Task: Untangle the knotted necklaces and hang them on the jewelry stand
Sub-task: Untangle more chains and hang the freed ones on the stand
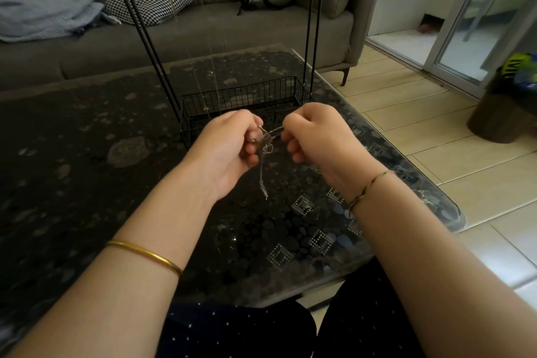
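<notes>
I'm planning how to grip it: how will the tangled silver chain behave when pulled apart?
Probably floppy: the chain hangs limp below the left hand and right hand pinching it. Likely light and thin; hard tugs could tighten the knot.

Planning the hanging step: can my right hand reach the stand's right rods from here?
Probably yes: nothing lies between the right hand and the rods just beyond it, but it pinches the knotted necklace, which the left hand holds too.
</notes>
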A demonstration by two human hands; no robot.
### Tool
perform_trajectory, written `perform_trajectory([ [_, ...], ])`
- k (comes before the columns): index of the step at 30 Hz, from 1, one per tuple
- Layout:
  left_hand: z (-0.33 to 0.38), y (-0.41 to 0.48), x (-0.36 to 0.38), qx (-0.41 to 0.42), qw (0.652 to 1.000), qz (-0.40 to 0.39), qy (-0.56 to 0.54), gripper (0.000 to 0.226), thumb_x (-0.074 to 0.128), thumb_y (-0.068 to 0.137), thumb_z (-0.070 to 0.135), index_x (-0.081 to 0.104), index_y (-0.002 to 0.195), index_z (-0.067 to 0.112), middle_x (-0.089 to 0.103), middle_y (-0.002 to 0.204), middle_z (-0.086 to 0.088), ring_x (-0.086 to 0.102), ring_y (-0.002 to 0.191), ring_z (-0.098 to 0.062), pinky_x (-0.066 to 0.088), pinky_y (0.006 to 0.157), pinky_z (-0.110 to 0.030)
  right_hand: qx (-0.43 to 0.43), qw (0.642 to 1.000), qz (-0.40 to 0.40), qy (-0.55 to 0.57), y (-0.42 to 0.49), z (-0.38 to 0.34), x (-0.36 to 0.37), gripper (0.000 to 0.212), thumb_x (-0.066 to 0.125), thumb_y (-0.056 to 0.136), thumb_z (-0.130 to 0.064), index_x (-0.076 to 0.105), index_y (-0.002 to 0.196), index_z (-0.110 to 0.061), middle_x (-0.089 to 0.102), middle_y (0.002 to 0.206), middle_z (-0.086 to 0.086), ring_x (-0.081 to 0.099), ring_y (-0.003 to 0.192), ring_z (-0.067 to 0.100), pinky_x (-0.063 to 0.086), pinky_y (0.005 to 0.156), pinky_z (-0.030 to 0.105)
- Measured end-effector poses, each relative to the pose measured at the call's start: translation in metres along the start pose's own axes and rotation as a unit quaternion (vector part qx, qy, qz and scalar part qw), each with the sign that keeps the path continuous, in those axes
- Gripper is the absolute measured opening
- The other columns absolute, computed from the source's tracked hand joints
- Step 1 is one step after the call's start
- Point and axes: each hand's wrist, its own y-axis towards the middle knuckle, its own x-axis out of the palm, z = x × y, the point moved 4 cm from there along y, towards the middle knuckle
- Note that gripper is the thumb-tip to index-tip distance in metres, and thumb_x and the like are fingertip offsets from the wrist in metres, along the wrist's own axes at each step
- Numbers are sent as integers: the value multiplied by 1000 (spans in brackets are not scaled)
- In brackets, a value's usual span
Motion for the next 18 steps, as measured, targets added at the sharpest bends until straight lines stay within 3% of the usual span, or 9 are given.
perform_trajectory([
  [5,-4,1,1,49,984,14,173,18,51,92,9,63,82,19,52,66,6,45,62,-9,41,61,-28,30,985,10,167,-1,0,-3,13,45,89,-4,53,79,-6,59,71,3,47,49,7,39,44,20],
  [8,-4,2,0,71,971,47,225,15,51,95,15,62,87,21,54,76,5,49,68,-9,44,61,-27,31,984,7,177,-2,0,-3,12,45,89,-3,51,80,-7,57,66,1,44,46,6,36,41,19],
  [10,-4,3,-4,80,965,80,238,17,46,96,14,61,90,20,57,80,2,52,72,-10,48,63,-26,43,980,-8,192,-1,1,-2,13,45,88,-2,50,78,-9,53,62,1,41,44,7,33,40,19],
  [12,-5,5,-7,64,976,95,184,21,42,95,8,60,90,18,61,85,-2,58,77,-13,51,68,-28,79,969,-51,230,-2,1,2,14,45,87,-2,51,78,-10,48,60,1,37,43,9,29,40,20],
  [14,-5,6,-10,51,983,112,137,22,42,94,5,60,91,16,63,86,-4,62,80,-17,52,72,-31,92,974,-85,186,-3,1,5,10,48,87,-5,54,80,-11,45,59,1,33,43,10,26,41,21],
  [18,-5,9,-8,47,986,132,86,23,42,94,5,60,90,18,63,88,-4,64,85,-20,54,79,-35,14,996,-83,9,-5,-1,9,6,59,86,-12,64,85,-9,47,59,-3,38,44,7,31,41,19],
])
